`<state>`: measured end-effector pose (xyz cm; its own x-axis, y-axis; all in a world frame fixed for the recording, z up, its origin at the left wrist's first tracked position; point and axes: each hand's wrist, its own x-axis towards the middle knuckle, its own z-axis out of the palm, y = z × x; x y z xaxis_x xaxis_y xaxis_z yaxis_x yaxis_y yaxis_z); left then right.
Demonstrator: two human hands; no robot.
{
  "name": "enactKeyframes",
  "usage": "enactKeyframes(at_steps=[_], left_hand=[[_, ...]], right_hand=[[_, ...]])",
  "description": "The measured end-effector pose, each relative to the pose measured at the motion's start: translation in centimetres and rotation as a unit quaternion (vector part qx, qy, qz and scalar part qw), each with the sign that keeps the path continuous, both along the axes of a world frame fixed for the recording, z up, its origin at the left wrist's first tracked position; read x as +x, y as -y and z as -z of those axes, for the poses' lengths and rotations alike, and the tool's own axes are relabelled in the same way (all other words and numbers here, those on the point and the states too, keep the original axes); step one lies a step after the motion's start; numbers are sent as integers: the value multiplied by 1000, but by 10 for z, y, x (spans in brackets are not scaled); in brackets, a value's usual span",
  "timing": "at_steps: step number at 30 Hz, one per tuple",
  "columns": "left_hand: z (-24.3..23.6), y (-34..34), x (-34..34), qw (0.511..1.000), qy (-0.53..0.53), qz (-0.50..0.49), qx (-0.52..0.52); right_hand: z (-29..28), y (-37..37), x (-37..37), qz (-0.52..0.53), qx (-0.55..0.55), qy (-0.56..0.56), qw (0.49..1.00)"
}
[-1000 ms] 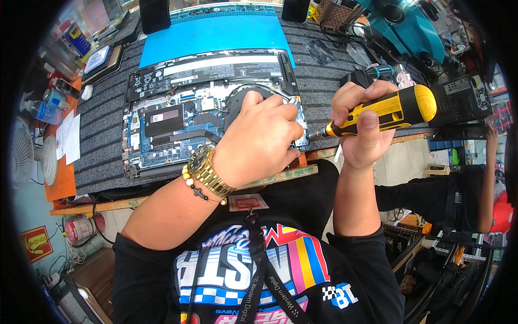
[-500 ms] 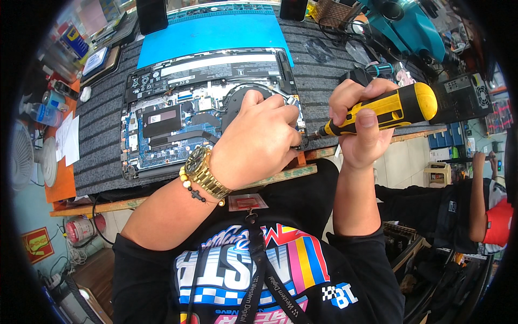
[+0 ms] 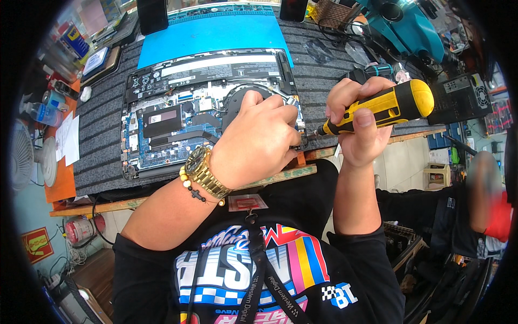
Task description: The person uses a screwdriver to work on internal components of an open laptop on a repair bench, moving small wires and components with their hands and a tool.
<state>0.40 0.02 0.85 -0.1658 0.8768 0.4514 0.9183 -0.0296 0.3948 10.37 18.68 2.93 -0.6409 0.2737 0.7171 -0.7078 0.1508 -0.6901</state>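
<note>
An opened laptop (image 3: pixel 162 120) lies on the bench with its circuit board, long black battery (image 3: pixel 216 71) and round fan (image 3: pixel 233 101) exposed. My left hand (image 3: pixel 259 135) rests across its right part, fingers curled down beside the fan and near the right edge. What those fingers pinch, if anything, is hidden beneath them. In my right hand (image 3: pixel 361 127) is a yellow and black screwdriver (image 3: pixel 377 108), held almost level, thumb along the handle. Its tip points left and reaches the laptop's near right corner; the exact contact is too small to tell.
Under the laptop is a grey ribbed mat (image 3: pixel 102 121), with a blue mat (image 3: pixel 216 40) behind it. A teal machine (image 3: pixel 404 27) stands at the far right, a black boxy device (image 3: pixel 461 97) below it. Papers (image 3: pixel 66 137) and bottles sit at left. Another person is at the right rim.
The screwdriver and my right hand have shifted slightly left, with the handle's end dipping a little upward in the picture. My left hand stays put. The other person's arm has moved.
</note>
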Motion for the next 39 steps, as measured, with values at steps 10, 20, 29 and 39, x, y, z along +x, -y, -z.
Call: enactKeyframes(at_steps=[10, 20, 29, 39], left_hand=[[1, 0, 0, 1000, 8, -2, -1], [1, 1, -1, 1000, 7, 2, 7], [1, 1, -1, 1000, 5, 0, -10], [1, 1, -1, 1000, 4, -1, -12]], right_hand=[[0, 2, 0, 3, -6, -1, 1000], [3, 3, -2, 8, -8, -12, 1000], [0, -2, 0, 23, 5, -12, 1000], [3, 3, -2, 18, 6, -15, 1000]])
